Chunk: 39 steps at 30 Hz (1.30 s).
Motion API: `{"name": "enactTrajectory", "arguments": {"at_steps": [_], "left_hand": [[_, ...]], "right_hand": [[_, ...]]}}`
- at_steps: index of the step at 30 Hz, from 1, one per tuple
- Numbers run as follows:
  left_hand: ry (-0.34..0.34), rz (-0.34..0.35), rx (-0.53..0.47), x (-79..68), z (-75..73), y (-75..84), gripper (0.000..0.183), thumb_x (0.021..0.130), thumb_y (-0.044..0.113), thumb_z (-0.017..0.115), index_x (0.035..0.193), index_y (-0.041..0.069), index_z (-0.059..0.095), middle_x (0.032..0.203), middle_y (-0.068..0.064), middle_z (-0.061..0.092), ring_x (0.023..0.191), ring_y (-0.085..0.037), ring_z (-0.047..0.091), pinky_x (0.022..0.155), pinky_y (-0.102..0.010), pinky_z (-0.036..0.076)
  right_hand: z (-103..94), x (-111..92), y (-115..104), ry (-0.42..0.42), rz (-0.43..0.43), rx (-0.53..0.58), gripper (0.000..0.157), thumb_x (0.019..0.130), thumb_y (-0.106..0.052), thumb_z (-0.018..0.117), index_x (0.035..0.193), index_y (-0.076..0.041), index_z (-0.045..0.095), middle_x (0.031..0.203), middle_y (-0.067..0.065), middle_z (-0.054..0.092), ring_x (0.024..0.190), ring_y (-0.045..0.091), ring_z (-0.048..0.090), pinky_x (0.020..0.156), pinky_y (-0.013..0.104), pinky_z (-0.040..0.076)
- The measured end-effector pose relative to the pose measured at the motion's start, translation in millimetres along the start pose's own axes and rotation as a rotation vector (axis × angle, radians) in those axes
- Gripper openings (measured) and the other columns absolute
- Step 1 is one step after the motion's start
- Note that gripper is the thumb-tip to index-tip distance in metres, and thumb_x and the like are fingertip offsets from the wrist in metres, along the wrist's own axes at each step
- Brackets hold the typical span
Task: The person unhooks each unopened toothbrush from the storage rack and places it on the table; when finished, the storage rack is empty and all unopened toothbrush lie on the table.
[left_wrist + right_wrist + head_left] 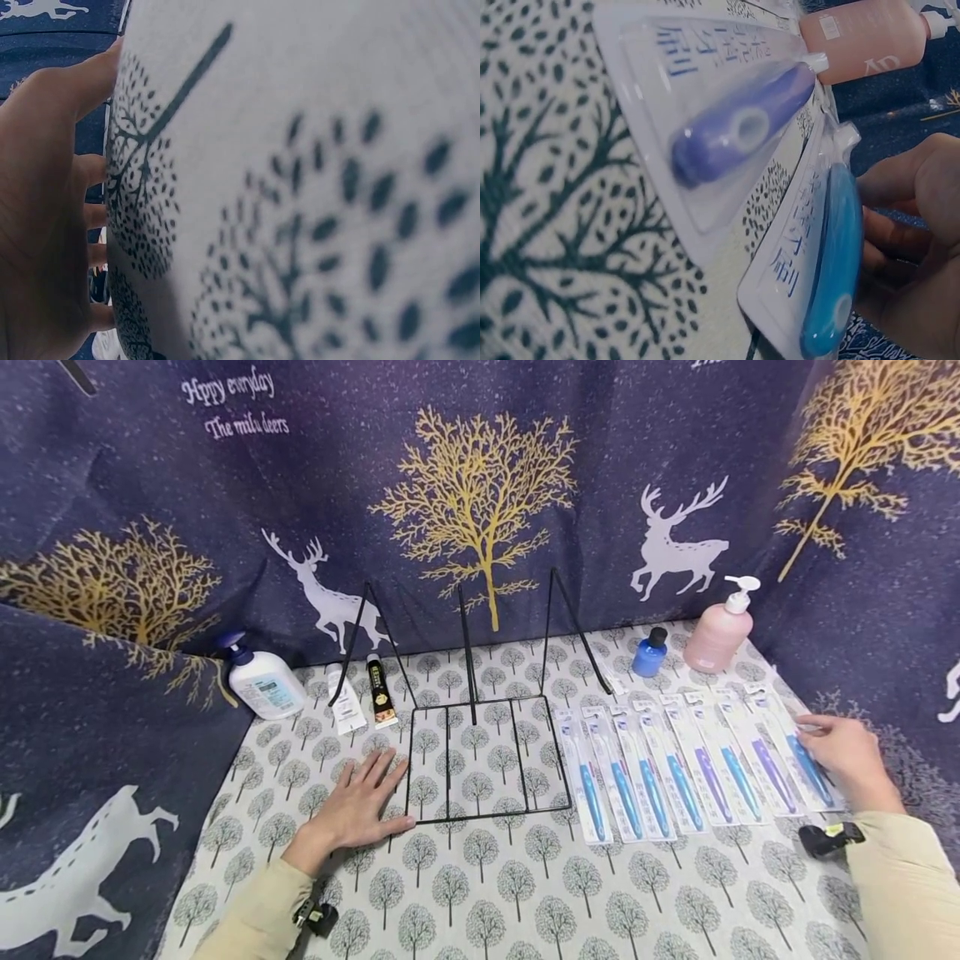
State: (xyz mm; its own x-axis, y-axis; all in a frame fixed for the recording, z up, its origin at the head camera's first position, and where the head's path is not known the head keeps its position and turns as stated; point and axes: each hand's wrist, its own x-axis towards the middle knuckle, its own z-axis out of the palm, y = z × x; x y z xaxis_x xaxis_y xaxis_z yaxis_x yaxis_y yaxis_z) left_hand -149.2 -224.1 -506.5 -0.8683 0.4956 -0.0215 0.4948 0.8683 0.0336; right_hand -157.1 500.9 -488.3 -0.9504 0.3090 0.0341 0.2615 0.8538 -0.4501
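Observation:
Flat on the tablecloth lies my left hand (365, 802), fingers spread, its thumb and fingertips by the left side of a black wire rack (487, 816). The left wrist view shows that hand's edge and mostly cloth. At the right end of a row of packaged toothbrushes (651, 777), my right hand (843, 756) holds the edge of the last pack, a blue toothbrush (832, 262) in clear blister packaging. In the right wrist view its fingers curl at the pack's outer edge, and a purple toothbrush (735, 135) pack lies beside it.
A white pump bottle (267, 685), a white tube (345, 702) and a black tube (380, 689) are at the back left. A blue bottle (649, 653) and a pink pump bottle (718, 637) stand at the back right. Patterned dark curtains (487, 485) enclose the table.

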Motion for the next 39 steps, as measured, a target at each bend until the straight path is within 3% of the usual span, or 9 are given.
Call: {"name": "enactTrajectory", "arguments": {"at_steps": [4,8,17,22,27,32,34,37,39], "left_hand": [[0.016,0.003,-0.001,1.4,-1.3,0.0,0.092,0.076,0.076,0.039,0.147,0.020,0.020,0.153,-0.009,0.012,0.139,-0.034,0.014,0.106,-0.064,0.014],[0.006,-0.003,-0.007,1.0,-0.4,0.4,0.092,0.076,0.076,0.039,0.147,0.021,0.018,0.154,-0.008,0.011,0.139,-0.033,0.013,0.107,-0.064,0.014],[0.005,0.004,-0.004,1.2,1.0,-0.9,0.092,0.077,0.077,0.038,0.147,0.021,0.019,0.154,-0.008,0.011,0.139,-0.033,0.013,0.107,-0.063,0.015],[0.002,0.011,0.008,1.9,-0.5,-2.0,0.092,0.077,0.077,0.037,0.147,0.021,0.019,0.154,-0.008,0.012,0.139,-0.033,0.014,0.106,-0.063,0.016],[-0.002,0.010,0.020,1.0,-2.9,-3.0,0.092,0.077,0.077,0.037,0.147,0.021,0.017,0.154,-0.007,0.010,0.139,-0.033,0.013,0.108,-0.062,0.014],[0.003,0.012,0.008,1.1,-3.8,-3.8,0.092,0.077,0.077,0.037,0.147,0.022,0.017,0.154,-0.006,0.010,0.139,-0.033,0.012,0.108,-0.062,0.015],[0.003,0.012,0.004,1.1,-3.2,-4.1,0.092,0.076,0.077,0.038,0.147,0.022,0.017,0.154,-0.006,0.010,0.139,-0.033,0.012,0.107,-0.062,0.015],[-0.002,0.007,0.002,0.2,-2.2,-4.0,0.092,0.076,0.077,0.037,0.147,0.022,0.017,0.154,-0.006,0.011,0.139,-0.033,0.013,0.107,-0.062,0.016],[-0.003,0.002,0.002,-0.6,-1.8,-4.0,0.092,0.076,0.078,0.037,0.147,0.022,0.018,0.154,-0.006,0.011,0.139,-0.033,0.013,0.107,-0.062,0.016]], "right_hand": [[-1.0,1,-2,0.005,0.003,-0.028,0.040,0.088,-0.029,0.054,0.112,0.003,0.058,0.113,0.037,0.052,0.096,0.052,0.047,0.089,0.064,0.028],[-1.5,0,-2,0.006,-0.013,-0.054,0.038,0.087,-0.026,0.056,0.108,0.005,0.059,0.109,0.034,0.055,0.099,0.054,0.044,0.095,0.066,0.018],[-1.6,-2,-3,0.008,0.025,-0.040,0.040,0.085,-0.027,0.057,0.110,0.005,0.057,0.103,0.029,0.060,0.097,0.052,0.043,0.089,0.064,0.025],[-5.2,-3,-19,0.046,0.038,-0.033,0.045,0.085,-0.025,0.053,0.118,0.006,0.052,0.106,0.030,0.058,0.099,0.052,0.043,0.091,0.063,0.025],[-8.6,-5,-49,0.156,-0.098,-0.007,0.045,0.086,-0.022,0.052,0.120,0.006,0.052,0.100,0.029,0.062,0.089,0.046,0.054,0.086,0.059,0.030],[-14.1,-3,-84,0.234,-0.182,0.050,0.045,0.087,-0.025,0.054,0.122,0.002,0.053,0.098,0.026,0.063,0.083,0.041,0.058,0.080,0.055,0.037],[-17.0,-4,-100,0.261,-0.221,0.073,0.045,0.086,-0.026,0.057,0.122,0.000,0.054,0.097,0.024,0.064,0.076,0.025,0.060,0.076,0.053,0.039],[-18.3,-5,-123,0.296,-0.317,0.098,0.043,0.084,-0.025,0.060,0.121,-0.002,0.057,0.094,0.021,0.065,0.066,-0.004,0.051,0.073,0.049,0.041],[-17.5,-8,-139,0.306,-0.394,0.110,0.042,0.083,-0.023,0.062,0.119,-0.003,0.058,0.093,0.020,0.065,0.067,-0.006,0.050,0.071,0.043,0.045]]}}
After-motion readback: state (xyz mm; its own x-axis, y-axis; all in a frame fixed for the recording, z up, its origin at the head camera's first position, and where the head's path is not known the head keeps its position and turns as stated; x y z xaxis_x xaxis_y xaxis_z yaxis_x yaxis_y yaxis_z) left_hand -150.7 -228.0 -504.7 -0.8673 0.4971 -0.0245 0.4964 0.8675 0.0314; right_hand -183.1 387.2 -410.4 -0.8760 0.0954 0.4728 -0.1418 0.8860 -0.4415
